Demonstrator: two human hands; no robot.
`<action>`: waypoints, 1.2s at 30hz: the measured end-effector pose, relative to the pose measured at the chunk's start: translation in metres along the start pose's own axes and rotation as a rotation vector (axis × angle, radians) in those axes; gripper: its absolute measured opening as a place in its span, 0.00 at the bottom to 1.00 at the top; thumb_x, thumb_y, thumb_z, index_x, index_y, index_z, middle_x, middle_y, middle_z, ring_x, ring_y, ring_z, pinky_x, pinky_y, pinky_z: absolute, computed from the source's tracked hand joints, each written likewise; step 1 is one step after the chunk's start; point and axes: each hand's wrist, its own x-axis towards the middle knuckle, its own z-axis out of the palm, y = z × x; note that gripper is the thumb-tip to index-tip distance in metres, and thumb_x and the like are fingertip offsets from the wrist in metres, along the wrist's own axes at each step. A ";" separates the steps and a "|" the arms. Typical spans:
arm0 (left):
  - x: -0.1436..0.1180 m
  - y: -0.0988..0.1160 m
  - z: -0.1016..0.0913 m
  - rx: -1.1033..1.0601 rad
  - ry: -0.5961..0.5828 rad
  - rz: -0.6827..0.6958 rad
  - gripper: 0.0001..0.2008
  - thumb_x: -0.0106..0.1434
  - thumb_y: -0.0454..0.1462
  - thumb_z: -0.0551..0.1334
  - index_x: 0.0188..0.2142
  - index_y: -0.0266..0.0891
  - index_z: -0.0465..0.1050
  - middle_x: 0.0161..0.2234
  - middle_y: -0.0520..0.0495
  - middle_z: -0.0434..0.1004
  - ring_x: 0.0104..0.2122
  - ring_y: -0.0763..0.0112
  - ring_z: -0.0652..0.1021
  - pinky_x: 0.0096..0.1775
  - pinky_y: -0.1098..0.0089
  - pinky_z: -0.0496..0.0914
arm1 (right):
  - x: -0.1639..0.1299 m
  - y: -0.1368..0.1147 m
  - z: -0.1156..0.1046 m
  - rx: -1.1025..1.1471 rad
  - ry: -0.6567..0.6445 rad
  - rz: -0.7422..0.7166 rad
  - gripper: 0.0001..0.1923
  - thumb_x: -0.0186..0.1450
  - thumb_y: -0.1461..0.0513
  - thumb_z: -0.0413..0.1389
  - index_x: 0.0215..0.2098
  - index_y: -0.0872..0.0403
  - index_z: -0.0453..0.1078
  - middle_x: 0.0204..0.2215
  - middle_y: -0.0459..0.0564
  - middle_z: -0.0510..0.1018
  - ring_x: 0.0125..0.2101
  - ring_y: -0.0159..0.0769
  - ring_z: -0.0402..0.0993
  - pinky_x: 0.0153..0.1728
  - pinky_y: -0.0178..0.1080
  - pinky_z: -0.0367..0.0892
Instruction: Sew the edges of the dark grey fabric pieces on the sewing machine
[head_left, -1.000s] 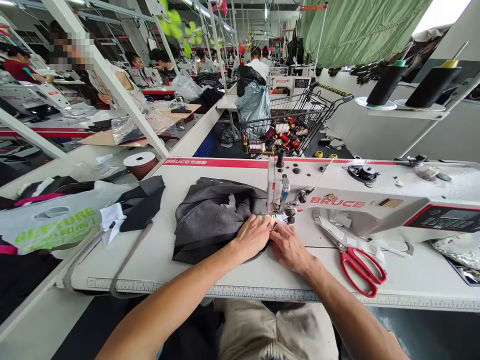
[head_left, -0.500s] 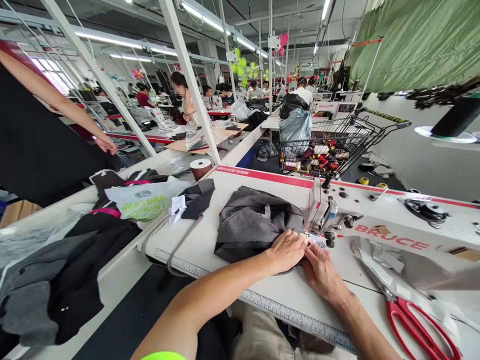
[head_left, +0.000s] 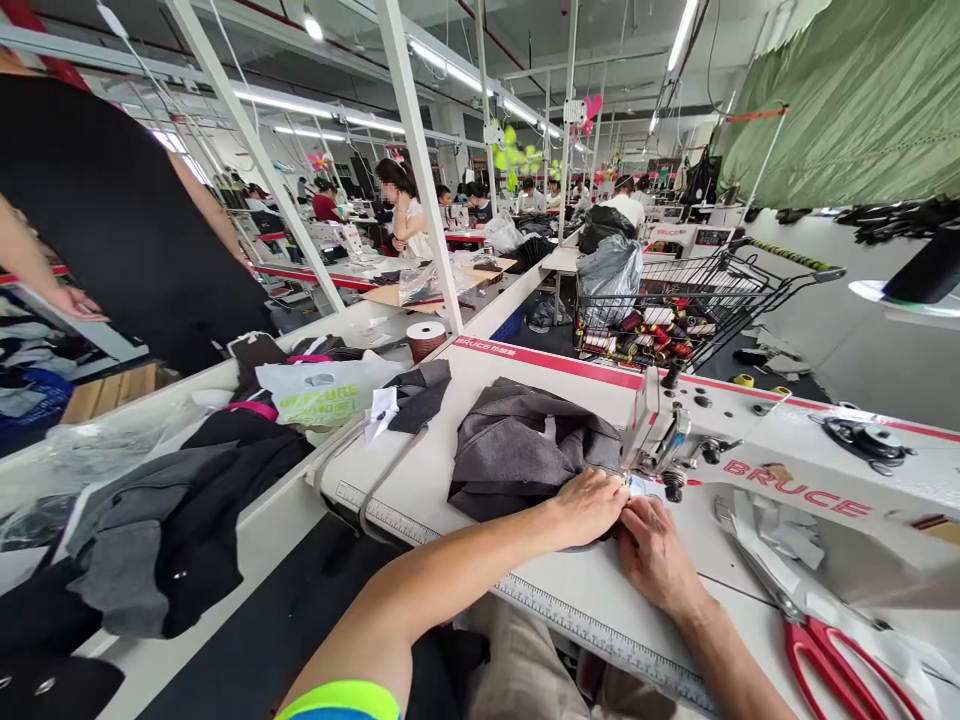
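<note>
Two bare hands are at the dark grey garment (head_left: 525, 440), which lies bunched on the bench (head_left: 427, 475), its right edge at the needle end of the sewing machine (head_left: 840, 460). The left hand (head_left: 592, 503) rests on that edge, fingers bent and drawn together on the cloth. The right hand (head_left: 654, 548) meets it, fingers curled in with little gap — what they pinch, if anything, is hidden. A small white piece (head_left: 643, 487) shows just beyond the fingertips.

Containers: the trough (head_left: 274, 525) left of the bench is loaded with black and grey cloth pieces (head_left: 202, 500), some hanging over its wall, plus clear plastic (head_left: 112, 445) and a pale printed bag (head_left: 322, 392); the bag's contents cannot be made out. Beyond the bench, the wire cart (head_left: 697, 290) carries many thread spools (head_left: 671, 335), red, white and dark, in a loose heap. A grey plastic bag (head_left: 609, 280) bulges above the cart's left end — contents not visible. At far left, a blue basket (head_left: 56, 400) contains pale material, too small to identify.

Red-handled scissors (head_left: 840, 660) lie on the bench near pale scraps (head_left: 787, 530). A person in black (head_left: 127, 200) stands beside the trough.
</note>
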 end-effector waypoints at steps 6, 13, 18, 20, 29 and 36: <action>-0.033 -0.014 -0.035 0.118 0.136 -0.138 0.17 0.69 0.33 0.48 0.55 0.35 0.62 0.46 0.39 0.70 0.44 0.60 0.70 0.46 0.60 0.63 | -0.004 -0.005 -0.004 -0.036 -0.024 -0.170 0.12 0.62 0.71 0.50 0.40 0.53 0.67 0.38 0.52 0.71 0.40 0.44 0.65 0.39 0.44 0.58; -0.056 -0.028 -0.026 0.195 0.283 -0.107 0.12 0.69 0.35 0.50 0.48 0.43 0.68 0.45 0.44 0.70 0.42 0.62 0.69 0.43 0.59 0.61 | 0.003 -0.037 -0.002 -0.231 -0.078 -0.132 0.05 0.64 0.68 0.54 0.34 0.52 0.68 0.32 0.50 0.70 0.33 0.42 0.64 0.34 0.42 0.55; -0.048 -0.025 -0.018 0.168 0.176 -0.141 0.11 0.69 0.35 0.50 0.35 0.38 0.69 0.36 0.45 0.71 0.37 0.64 0.69 0.37 0.62 0.61 | -0.002 -0.056 0.003 -0.324 -0.055 -0.077 0.09 0.61 0.71 0.54 0.29 0.51 0.65 0.28 0.48 0.69 0.29 0.40 0.64 0.32 0.41 0.54; -0.044 -0.026 -0.023 0.150 0.188 -0.154 0.10 0.69 0.34 0.49 0.37 0.37 0.69 0.38 0.44 0.71 0.39 0.62 0.70 0.39 0.61 0.62 | -0.009 -0.058 0.004 -0.315 -0.042 -0.047 0.09 0.61 0.71 0.53 0.29 0.51 0.65 0.29 0.48 0.71 0.29 0.39 0.65 0.33 0.41 0.55; -0.022 -0.008 -0.063 -0.120 0.012 -0.007 0.09 0.70 0.31 0.47 0.39 0.36 0.65 0.35 0.47 0.74 0.32 0.67 0.75 0.35 0.67 0.67 | -0.017 -0.061 -0.003 -0.201 -0.115 0.058 0.07 0.62 0.70 0.54 0.31 0.52 0.66 0.39 0.50 0.75 0.39 0.39 0.71 0.40 0.38 0.60; -0.024 -0.009 -0.066 -0.082 -0.142 0.054 0.08 0.67 0.39 0.59 0.40 0.35 0.68 0.36 0.46 0.74 0.36 0.64 0.76 0.41 0.63 0.69 | -0.016 -0.050 -0.006 -0.178 -0.196 0.010 0.07 0.67 0.70 0.50 0.37 0.53 0.66 0.38 0.50 0.75 0.41 0.38 0.71 0.41 0.38 0.61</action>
